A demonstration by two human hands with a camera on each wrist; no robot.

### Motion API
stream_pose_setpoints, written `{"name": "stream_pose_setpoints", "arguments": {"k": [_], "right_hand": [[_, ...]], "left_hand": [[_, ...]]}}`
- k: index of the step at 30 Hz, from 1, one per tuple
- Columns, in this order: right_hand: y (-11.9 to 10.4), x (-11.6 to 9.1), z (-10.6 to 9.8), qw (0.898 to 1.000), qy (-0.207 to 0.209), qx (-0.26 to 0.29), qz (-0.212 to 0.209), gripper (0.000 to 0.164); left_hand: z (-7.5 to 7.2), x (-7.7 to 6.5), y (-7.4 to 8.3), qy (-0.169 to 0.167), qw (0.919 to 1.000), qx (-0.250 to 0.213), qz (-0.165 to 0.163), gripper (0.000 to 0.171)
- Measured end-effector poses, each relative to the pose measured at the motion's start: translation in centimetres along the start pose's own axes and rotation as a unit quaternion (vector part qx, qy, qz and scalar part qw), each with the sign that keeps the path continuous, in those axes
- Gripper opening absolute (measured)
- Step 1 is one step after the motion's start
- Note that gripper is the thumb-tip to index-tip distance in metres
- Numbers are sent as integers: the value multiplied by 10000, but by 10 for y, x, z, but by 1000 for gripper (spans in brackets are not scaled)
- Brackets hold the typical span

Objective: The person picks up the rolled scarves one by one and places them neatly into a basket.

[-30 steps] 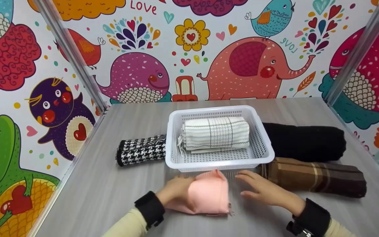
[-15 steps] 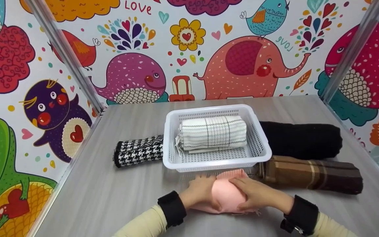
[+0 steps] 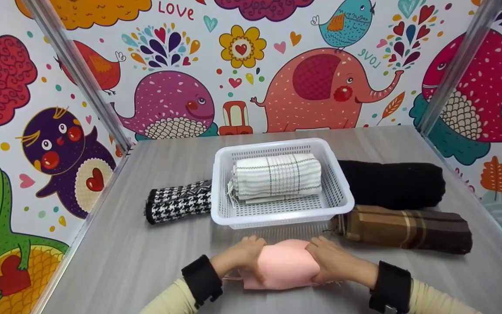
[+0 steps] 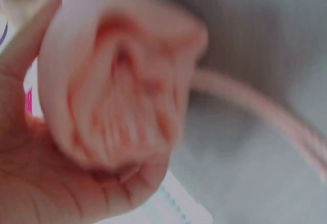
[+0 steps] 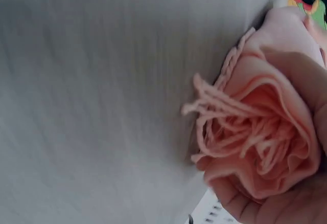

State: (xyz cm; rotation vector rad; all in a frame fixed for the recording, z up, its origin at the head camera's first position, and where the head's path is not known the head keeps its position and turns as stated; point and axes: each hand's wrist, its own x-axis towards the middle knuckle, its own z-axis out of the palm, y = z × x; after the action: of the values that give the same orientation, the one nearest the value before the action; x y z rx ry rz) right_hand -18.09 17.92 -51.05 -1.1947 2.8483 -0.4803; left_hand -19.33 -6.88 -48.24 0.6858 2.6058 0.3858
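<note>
A pink fringed scarf, rolled into a thick bundle, lies in front of the basket between my two hands. My left hand grips its left end; in the left wrist view the thumb and fingers curl round the rolled end, and one twisted strand trails off to the right. At the other end my right hand holds the roll, its fingers wrapped about the layered end. Fringe tassels spill out of that end in the right wrist view.
Behind the scarf stands a white plastic basket holding a rolled white checked cloth. A black-and-white houndstooth roll lies left of it. To the right are a black roll and a brown plaid roll. Patterned panels enclose the table.
My right hand has come in from the right and taken hold of the scarf's right end. The scarf has become a tighter roll lying crosswise, held at both ends.
</note>
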Motion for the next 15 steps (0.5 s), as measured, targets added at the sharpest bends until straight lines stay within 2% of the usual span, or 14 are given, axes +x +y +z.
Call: {"name": "stream_pose_setpoints", "arguments": {"k": [3,5,12,15], "right_hand": [[0,-3,3,9994,195,188,-203,51],[1,-5,5,9987,220,392,-245,51],[2,-7,2,9967,163,788,85,47],[4,-4,-3,9928,75,1148,339,48]], "left_hand": [[-1,-3,-7,-272,9989,-368,24,76],[1,-6,-10,-297,9973,-665,127,75],[7,-10,-14,20,9909,-1324,243,67],[6,-10,-17,144,9858,-1642,313,60]]}}
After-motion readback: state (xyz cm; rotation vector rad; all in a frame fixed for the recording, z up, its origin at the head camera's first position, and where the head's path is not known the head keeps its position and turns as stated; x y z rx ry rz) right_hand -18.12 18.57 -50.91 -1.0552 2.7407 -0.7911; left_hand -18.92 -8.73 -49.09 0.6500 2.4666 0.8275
